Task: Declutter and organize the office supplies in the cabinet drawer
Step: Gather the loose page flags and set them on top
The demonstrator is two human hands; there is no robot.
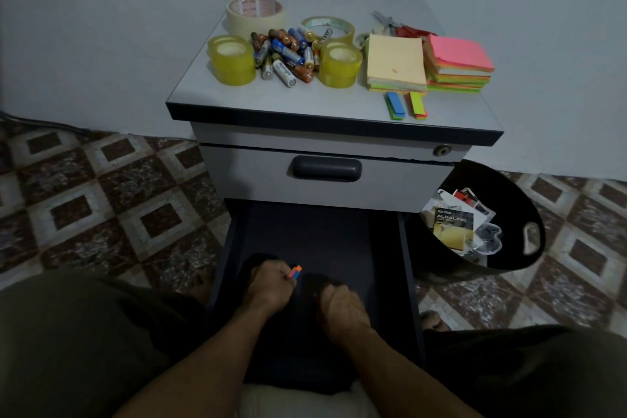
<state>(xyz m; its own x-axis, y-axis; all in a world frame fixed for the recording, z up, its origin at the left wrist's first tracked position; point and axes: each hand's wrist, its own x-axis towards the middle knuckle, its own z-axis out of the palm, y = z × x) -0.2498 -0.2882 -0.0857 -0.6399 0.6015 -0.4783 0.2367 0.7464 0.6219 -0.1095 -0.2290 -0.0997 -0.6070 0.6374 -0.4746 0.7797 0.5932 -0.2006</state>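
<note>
**Supplies on top, both hands down in the open drawer**

On the worktop (298, 102), from 9 o'clock across to 3 o'clock:
- At the left, yellow tape (232, 59), rolls stacked.
- At its 1 o'clock, masking tape (254, 15).
- Just beside, in the middle, a heap of batteries (286, 52).
- At the heap's 1 o'clock, clear tape (327, 29), lying flat.
- At the heap's 3 o'clock and touching it, second yellow tape (340, 66), also stacked.
- Further right at the back, scissors (397, 27), red handles partly hidden behind a pale pad (395, 61).
- At that pad's 3 o'clock, just beside it, a neon pad (458, 61), pink on top.
- At the pale pad's 6 o'clock, near the front edge, blue flags (395, 105) and green flags (418, 104), side by side but apart.

Below, top drawer (322, 187) closed and lower drawer (305, 231) pulled out, dark inside.
- At its 6 o'clock end, left hand (268, 285), curled, pinching small orange-and-blue tabs (295, 272) at the fingertips.
- Near, at 3 o'clock, right hand (341, 302), fingers curled downward. Too dark to tell whether grasping anything.

At the drawer's 3 o'clock, on the tiled floor (118, 197), a black bin (509, 193) holding battery packaging (453, 224) and clear plastic.
</note>
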